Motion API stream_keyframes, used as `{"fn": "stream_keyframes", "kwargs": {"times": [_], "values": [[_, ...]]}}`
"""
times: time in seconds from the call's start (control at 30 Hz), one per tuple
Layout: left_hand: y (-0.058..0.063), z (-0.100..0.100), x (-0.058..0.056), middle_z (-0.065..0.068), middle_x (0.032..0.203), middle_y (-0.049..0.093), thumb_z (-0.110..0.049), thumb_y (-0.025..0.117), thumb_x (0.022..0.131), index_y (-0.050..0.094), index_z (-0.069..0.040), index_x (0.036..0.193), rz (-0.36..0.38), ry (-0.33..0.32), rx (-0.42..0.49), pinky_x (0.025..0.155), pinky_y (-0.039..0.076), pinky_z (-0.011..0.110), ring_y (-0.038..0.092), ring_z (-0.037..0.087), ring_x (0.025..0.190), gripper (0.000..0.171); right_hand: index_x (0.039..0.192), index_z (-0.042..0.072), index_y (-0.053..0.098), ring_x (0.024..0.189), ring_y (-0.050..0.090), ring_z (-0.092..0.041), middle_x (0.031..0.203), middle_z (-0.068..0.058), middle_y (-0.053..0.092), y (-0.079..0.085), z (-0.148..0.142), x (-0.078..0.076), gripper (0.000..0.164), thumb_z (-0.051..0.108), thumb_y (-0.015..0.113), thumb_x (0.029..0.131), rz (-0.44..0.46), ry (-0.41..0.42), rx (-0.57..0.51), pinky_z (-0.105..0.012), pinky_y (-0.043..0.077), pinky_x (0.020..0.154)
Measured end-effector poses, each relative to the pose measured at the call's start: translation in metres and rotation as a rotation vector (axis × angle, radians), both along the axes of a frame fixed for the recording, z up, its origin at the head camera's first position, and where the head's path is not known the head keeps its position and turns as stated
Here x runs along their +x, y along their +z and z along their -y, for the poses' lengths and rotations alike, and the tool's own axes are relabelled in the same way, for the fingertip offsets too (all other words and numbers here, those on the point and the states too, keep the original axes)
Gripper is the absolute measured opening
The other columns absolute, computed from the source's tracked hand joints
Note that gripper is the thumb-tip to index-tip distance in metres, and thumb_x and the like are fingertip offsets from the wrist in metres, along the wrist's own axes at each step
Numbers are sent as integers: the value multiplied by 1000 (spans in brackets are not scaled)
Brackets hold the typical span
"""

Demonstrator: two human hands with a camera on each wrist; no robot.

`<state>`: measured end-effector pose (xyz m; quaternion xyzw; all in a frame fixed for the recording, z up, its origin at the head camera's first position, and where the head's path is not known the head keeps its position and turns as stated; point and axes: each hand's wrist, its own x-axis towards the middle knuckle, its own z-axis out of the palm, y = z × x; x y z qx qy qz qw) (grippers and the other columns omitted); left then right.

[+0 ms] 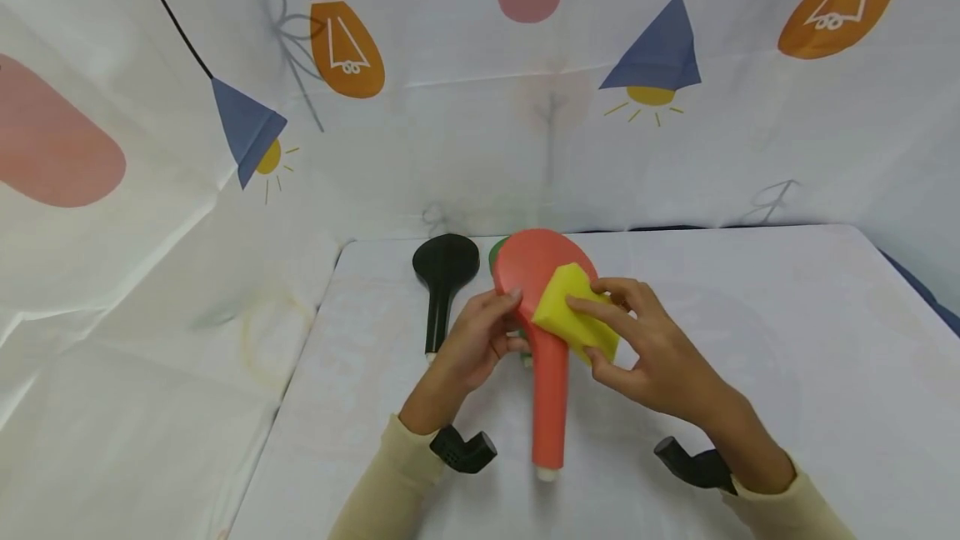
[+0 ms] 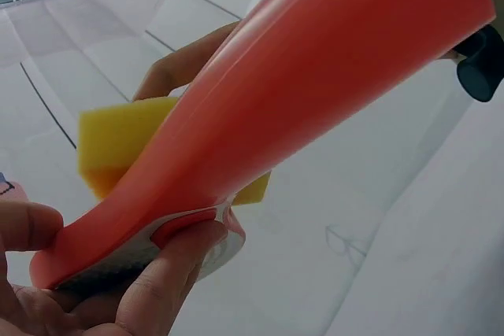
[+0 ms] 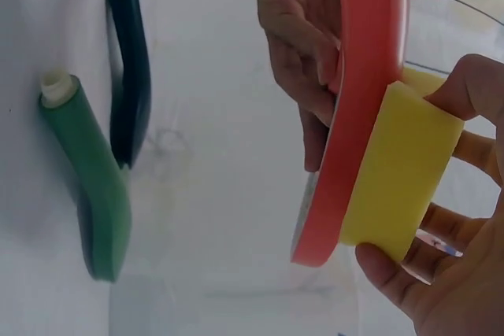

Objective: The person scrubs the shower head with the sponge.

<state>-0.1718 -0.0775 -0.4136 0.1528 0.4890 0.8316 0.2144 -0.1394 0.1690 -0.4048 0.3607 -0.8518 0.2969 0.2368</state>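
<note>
A red shower head [image 1: 550,390] is held up over the table, its round head away from the person and its handle pointing back. My left hand [image 1: 480,336] grips the head's left edge, thumb on the back and fingers beneath, as the left wrist view shows around the red head [image 2: 87,245]. Against the back of the head lies a yellow sponge [image 1: 573,311], which my right hand [image 1: 652,348] pinches between thumb and fingers. In the right wrist view the sponge [image 3: 402,171] touches the red surface. The spray face is mostly hidden.
A black shower head [image 1: 446,273] lies on the white table [image 1: 712,357] to the left. Behind the red one, a green shower head [image 3: 94,171] is largely covered in the head view. A patterned sheet [image 1: 465,148] hangs along the back and left.
</note>
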Motion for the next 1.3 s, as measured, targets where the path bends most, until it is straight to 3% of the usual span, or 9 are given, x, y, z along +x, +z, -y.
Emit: {"fn": "stream_keyframes", "kwargs": {"times": [0.17, 0.43, 0.7, 0.9, 1.07, 1.17, 1.3], "values": [[1, -1, 0, -1, 100, 70, -20, 43, 106, 39, 9, 142, 41, 50, -8, 71, 60, 22, 67, 10, 84, 47, 133, 22, 63, 117, 49, -19, 135, -10, 52, 3, 1, 5, 53, 17, 65, 80, 23, 64, 39, -14, 47, 86], [-2, 1, -4, 1, 99, 69, -23, 46, 106, 44, 4, 137, 119, 143, 2, 68, 60, 22, 66, 12, 80, 42, 129, 29, 64, 121, 49, -16, 133, -4, 54, 2, 2, 8, 63, 7, 71, 70, 24, 210, 134, -19, 51, 89], [-1, 4, -7, 1, 107, 68, -25, 47, 106, 44, -1, 140, 100, 188, 65, 74, 62, 28, 69, 14, 88, 42, 126, 31, 65, 114, 51, -12, 130, 0, 56, 7, 2, 15, 66, 3, 70, 67, 1, 409, 173, -20, 49, 90], [-2, 7, -10, 2, 110, 67, -24, 50, 105, 45, -1, 140, 121, 230, 89, 74, 62, 29, 68, 16, 89, 42, 129, 37, 62, 118, 51, -8, 133, 5, 55, 11, -5, 20, 68, 3, 75, 71, 155, 520, 255, -23, 54, 91], [-3, 6, -13, 2, 115, 62, -25, 51, 105, 43, -3, 145, 120, 211, 94, 78, 61, 29, 65, 16, 92, 46, 131, 35, 61, 116, 53, -6, 135, 6, 53, 19, -31, 20, 63, 1, 75, 80, 352, 720, 294, -19, 52, 90], [-4, 4, -13, 1, 115, 62, -26, 54, 104, 45, -5, 144, 145, 209, 83, 76, 61, 28, 64, 16, 94, 46, 131, 31, 61, 116, 54, -8, 136, 3, 52, 25, -51, 19, 63, 0, 77, 79, 369, 717, 258, -19, 52, 90], [-8, 1, -14, 0, 104, 69, -21, 58, 102, 51, 0, 137, 181, 231, 45, 70, 61, 27, 66, 15, 88, 41, 130, 24, 61, 117, 52, -8, 136, -1, 51, 31, -74, 13, 65, -5, 78, 74, 304, 566, 188, -15, 48, 92]]}}
